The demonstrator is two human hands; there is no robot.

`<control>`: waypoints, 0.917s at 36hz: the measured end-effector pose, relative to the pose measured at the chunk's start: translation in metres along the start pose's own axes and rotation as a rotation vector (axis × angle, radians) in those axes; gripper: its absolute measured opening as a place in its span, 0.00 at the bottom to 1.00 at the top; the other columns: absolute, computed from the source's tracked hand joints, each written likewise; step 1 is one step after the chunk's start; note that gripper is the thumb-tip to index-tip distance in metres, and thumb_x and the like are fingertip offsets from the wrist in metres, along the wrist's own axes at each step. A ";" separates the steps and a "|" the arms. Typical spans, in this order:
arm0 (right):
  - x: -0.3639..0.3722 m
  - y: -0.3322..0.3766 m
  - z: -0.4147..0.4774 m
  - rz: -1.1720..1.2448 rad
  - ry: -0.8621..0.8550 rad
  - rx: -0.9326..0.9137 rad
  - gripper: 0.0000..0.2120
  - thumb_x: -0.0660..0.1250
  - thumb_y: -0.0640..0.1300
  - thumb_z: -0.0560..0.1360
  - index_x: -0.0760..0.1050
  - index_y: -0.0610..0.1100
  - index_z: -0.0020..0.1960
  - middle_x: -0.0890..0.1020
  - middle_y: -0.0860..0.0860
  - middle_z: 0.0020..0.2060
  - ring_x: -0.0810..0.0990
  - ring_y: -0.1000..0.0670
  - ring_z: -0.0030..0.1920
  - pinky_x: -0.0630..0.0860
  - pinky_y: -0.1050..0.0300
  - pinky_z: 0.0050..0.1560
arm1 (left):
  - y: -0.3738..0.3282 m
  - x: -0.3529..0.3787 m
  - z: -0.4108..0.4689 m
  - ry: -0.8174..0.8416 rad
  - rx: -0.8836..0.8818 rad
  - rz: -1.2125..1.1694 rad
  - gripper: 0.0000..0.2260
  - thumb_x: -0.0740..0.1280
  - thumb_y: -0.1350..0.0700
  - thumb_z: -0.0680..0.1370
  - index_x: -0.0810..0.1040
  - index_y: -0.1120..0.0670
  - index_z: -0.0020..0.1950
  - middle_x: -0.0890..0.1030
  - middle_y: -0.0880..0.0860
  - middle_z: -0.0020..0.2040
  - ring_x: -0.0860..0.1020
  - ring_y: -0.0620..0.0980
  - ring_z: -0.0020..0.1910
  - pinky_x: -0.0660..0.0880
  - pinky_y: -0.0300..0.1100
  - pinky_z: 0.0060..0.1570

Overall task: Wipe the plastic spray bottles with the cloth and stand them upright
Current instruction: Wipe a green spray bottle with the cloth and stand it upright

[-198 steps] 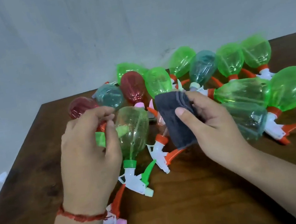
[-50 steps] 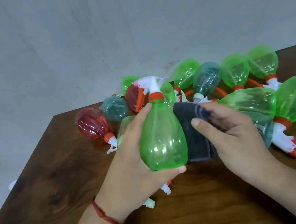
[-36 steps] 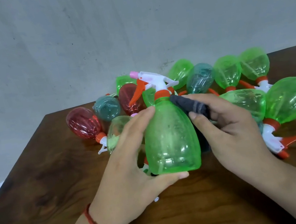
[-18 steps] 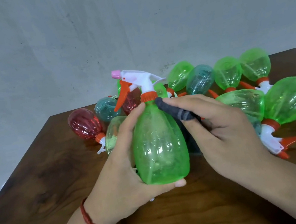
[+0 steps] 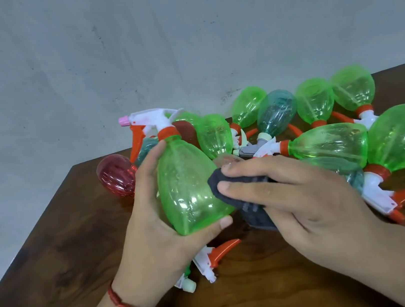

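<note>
Green bottle [image 5: 188, 187]: held upright, tipped slightly left, lifted just above the table [image 5: 53, 254] at its near-left part; the white and orange spray head [image 5: 151, 119] points left.
Left hand [image 5: 155, 228]: grips the green bottle, fingers behind the body and thumb under the near edge of its base.
Right hand [image 5: 302, 198]: holds the dark cloth [image 5: 245, 199] bunched in its fingers and presses it against the bottle's right side, low down.
Other bottles [image 5: 326, 145]: a heap lying on their sides, far and right of the hands; a red bottle [image 5: 116, 175] lies at the far left. None of these stands upright.
Step in hand: wiping the body of the held bottle; most of the task looks undone.
Doing it well: let the left hand turn the bottle a little at a time so the cloth meets every rib, run the cloth from neck to base, and include the shoulder under the orange collar.
Watch for: thin plastic will likely dent under a hard squeeze; a light, even press should be enough.
Setting down: choose a bare spot near the left edge, well apart from the heap, so a rolling bottle cannot knock it over.
</note>
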State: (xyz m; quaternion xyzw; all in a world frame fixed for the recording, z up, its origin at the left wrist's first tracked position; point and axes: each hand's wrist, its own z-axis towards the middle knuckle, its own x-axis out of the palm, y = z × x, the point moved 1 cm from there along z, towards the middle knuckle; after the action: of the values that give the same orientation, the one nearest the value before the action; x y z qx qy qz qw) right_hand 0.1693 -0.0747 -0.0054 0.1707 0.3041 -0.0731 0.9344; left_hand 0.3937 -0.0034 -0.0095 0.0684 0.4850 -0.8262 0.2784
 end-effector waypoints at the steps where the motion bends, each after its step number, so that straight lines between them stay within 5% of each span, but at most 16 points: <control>1: 0.000 0.000 0.000 -0.004 0.005 -0.014 0.22 0.61 0.33 0.81 0.84 0.48 0.67 0.81 0.52 0.68 0.79 0.54 0.68 0.74 0.65 0.67 | -0.001 0.000 0.001 -0.002 -0.009 -0.007 0.54 0.88 0.52 0.64 0.61 0.45 0.84 0.72 0.54 0.78 0.74 0.59 0.76 0.75 0.61 0.72; 7: -0.002 -0.001 -0.001 -0.018 0.033 -0.054 0.21 0.58 0.35 0.83 0.83 0.47 0.68 0.81 0.52 0.68 0.81 0.50 0.65 0.76 0.61 0.66 | -0.002 0.001 0.000 -0.059 -0.045 -0.001 0.53 0.88 0.52 0.64 0.63 0.44 0.82 0.74 0.49 0.75 0.77 0.55 0.73 0.78 0.56 0.69; 14: 0.000 0.002 -0.001 0.020 -0.033 0.031 0.24 0.59 0.30 0.80 0.84 0.48 0.67 0.81 0.53 0.68 0.78 0.57 0.69 0.74 0.64 0.67 | -0.018 -0.009 0.000 0.079 0.005 0.117 0.53 0.87 0.56 0.65 0.61 0.51 0.83 0.73 0.49 0.78 0.74 0.50 0.76 0.75 0.42 0.72; 16: -0.002 0.002 0.001 0.043 -0.065 0.088 0.24 0.59 0.32 0.80 0.83 0.49 0.68 0.81 0.56 0.67 0.78 0.62 0.65 0.74 0.67 0.64 | -0.034 0.003 0.019 0.230 0.051 0.289 0.40 0.81 0.58 0.76 0.63 0.57 0.83 0.75 0.52 0.74 0.75 0.49 0.73 0.75 0.43 0.69; 18: -0.003 -0.001 0.003 0.076 -0.089 0.138 0.24 0.58 0.35 0.80 0.83 0.49 0.68 0.81 0.57 0.66 0.77 0.65 0.61 0.73 0.69 0.62 | -0.026 0.007 0.014 0.234 -0.175 0.026 0.22 0.66 0.64 0.85 0.67 0.65 0.79 0.81 0.58 0.61 0.75 0.55 0.64 0.74 0.45 0.60; 20: -0.003 -0.005 0.003 0.103 -0.096 0.181 0.24 0.60 0.31 0.79 0.83 0.49 0.68 0.82 0.57 0.65 0.79 0.64 0.59 0.74 0.69 0.60 | -0.020 0.025 0.026 0.153 -0.346 -0.356 0.30 0.74 0.67 0.77 0.70 0.66 0.77 0.80 0.58 0.49 0.74 0.54 0.59 0.73 0.44 0.55; 21: -0.002 -0.006 0.003 0.112 -0.093 0.190 0.26 0.61 0.29 0.78 0.83 0.49 0.68 0.82 0.57 0.65 0.79 0.64 0.58 0.73 0.69 0.60 | -0.017 0.026 0.026 0.129 -0.316 -0.286 0.33 0.78 0.65 0.69 0.76 0.65 0.74 0.81 0.58 0.49 0.78 0.53 0.56 0.74 0.42 0.56; 23: -0.001 -0.007 0.002 0.135 -0.086 0.192 0.27 0.62 0.26 0.77 0.84 0.48 0.67 0.82 0.57 0.64 0.80 0.62 0.58 0.73 0.69 0.60 | -0.015 0.022 0.008 0.245 -0.235 -0.164 0.14 0.80 0.63 0.70 0.88 0.60 0.55 0.87 0.52 0.46 0.86 0.44 0.45 0.79 0.33 0.49; 24: -0.001 -0.007 0.001 0.146 -0.087 0.184 0.27 0.63 0.25 0.76 0.84 0.47 0.67 0.82 0.56 0.64 0.80 0.62 0.59 0.74 0.68 0.61 | -0.021 0.023 0.002 0.293 -0.175 0.015 0.14 0.82 0.62 0.71 0.88 0.54 0.56 0.88 0.45 0.50 0.86 0.37 0.48 0.79 0.29 0.50; 25: -0.001 -0.006 0.001 0.151 -0.087 0.168 0.27 0.62 0.25 0.76 0.84 0.47 0.67 0.82 0.56 0.65 0.80 0.61 0.62 0.74 0.68 0.63 | -0.020 0.016 -0.004 0.290 -0.156 0.083 0.27 0.85 0.62 0.69 0.83 0.51 0.66 0.86 0.40 0.61 0.82 0.34 0.60 0.77 0.29 0.58; 27: 0.000 -0.004 0.000 0.139 -0.063 0.124 0.27 0.62 0.26 0.76 0.84 0.47 0.66 0.82 0.55 0.66 0.79 0.59 0.67 0.74 0.65 0.66 | -0.009 0.010 -0.009 0.133 -0.084 0.143 0.50 0.88 0.55 0.64 0.66 0.47 0.81 0.74 0.43 0.77 0.74 0.45 0.76 0.75 0.43 0.73; 30: 0.003 -0.001 -0.003 0.124 -0.009 0.066 0.25 0.62 0.27 0.78 0.84 0.46 0.66 0.81 0.53 0.68 0.76 0.57 0.72 0.73 0.63 0.71 | -0.008 0.003 -0.003 -0.013 -0.057 0.020 0.54 0.89 0.52 0.64 0.63 0.46 0.83 0.73 0.47 0.77 0.75 0.51 0.76 0.75 0.54 0.73; 33: 0.005 0.001 -0.005 0.104 0.021 0.012 0.24 0.58 0.30 0.79 0.84 0.46 0.66 0.81 0.51 0.68 0.74 0.56 0.75 0.71 0.63 0.73 | -0.008 0.001 0.000 -0.040 -0.068 -0.002 0.52 0.88 0.52 0.65 0.63 0.45 0.82 0.76 0.47 0.74 0.78 0.51 0.72 0.79 0.52 0.70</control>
State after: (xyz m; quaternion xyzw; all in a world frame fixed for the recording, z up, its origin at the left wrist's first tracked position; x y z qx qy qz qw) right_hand 0.1713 -0.0719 -0.0119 0.1924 0.3042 -0.0245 0.9327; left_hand 0.3888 -0.0012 -0.0037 0.0420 0.5072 -0.8107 0.2893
